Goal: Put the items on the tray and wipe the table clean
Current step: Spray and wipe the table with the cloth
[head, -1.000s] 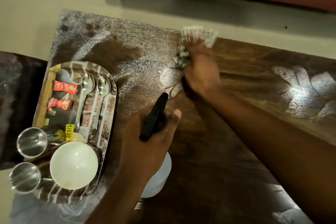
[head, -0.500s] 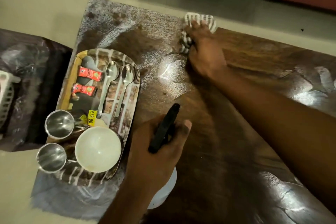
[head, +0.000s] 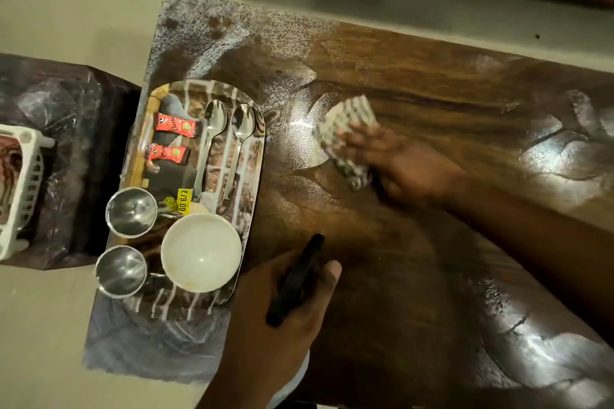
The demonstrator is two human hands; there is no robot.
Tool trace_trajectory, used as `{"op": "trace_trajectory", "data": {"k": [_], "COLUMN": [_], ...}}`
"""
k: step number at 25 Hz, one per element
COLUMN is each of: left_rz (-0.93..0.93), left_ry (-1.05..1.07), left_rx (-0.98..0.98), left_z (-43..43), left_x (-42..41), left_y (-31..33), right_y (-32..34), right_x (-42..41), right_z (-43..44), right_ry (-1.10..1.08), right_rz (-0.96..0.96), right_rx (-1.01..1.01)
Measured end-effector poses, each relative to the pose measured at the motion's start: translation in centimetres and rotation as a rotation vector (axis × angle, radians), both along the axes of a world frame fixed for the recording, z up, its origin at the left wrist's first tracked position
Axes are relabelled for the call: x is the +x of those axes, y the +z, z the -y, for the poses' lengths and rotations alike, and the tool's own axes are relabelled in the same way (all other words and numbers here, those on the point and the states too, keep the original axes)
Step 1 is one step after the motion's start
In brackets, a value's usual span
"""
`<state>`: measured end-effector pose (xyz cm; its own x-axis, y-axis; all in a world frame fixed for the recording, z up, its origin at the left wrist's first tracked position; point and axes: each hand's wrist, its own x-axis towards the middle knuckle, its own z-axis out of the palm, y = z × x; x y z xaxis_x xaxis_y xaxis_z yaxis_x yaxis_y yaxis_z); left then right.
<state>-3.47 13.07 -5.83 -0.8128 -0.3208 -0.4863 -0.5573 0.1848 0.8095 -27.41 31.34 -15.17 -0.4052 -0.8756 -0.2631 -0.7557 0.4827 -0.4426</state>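
Your right hand (head: pixel 408 169) presses the cloth (head: pixel 345 123) flat-fingered onto the table (head: pixel 415 276); your left hand (head: pixel 282 325) grips the spray bottle (head: pixel 294 282). The cloth looks soft and limp: hold it bunched under the palm.

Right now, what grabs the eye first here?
The right hand presses a striped cloth on the streaked table at centre. Nearer, the left hand grips a spray bottle by its black head. At left, a tray holds a white bowl, two steel cups, two spoons and two red sachets.
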Motion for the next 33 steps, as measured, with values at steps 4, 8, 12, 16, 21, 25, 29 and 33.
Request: {"op": "trace_trajectory", "data": {"k": [4, 8, 12, 16, 21, 25, 29, 33], "left_rz": [-0.038, -0.059, -0.020, -0.052, 0.014, -0.002, -0.034, -0.081], "left_ry": [-0.012, -0.006, -0.081, -0.084, -0.091, -0.078, 0.013, 0.016], "left_rx": [0.044, 0.082, 0.140, 0.164, 0.185, 0.161, 0.108, 0.007], "left_z": [-0.3, 0.2, 0.6, -0.2, -2.2, -3.5, -3.3, -0.5], "left_x": [2.2, 4.7, 7.8, 11.3, 15.8, 19.3, 21.6, 23.7], "left_y": [-0.1, -0.6, -0.9, -0.4, 0.7, 1.0, 1.2, 1.4], "right_y": [-0.2, -1.1, 0.0, -0.8, 0.2, -0.7, -1.7, -2.2], "right_x": [1.5, 13.6, 26.2, 26.5, 30.4, 38.7, 42.9, 42.9], "right_z": [4.6, 6.4, 2.2, -5.1, -11.3, -0.8, 0.9, -9.9], "right_ry": [-0.675, -0.444, -0.201, 0.247, -0.799, -1.226, -0.505, -0.581], "right_rz": [0.000, 0.076, 0.303, 0.060, 0.034, 0.069, 0.026, -0.018], "right_rx": [-0.093, -0.197, -0.264, -0.121, -0.122, -0.179, -0.187, -0.084]}}
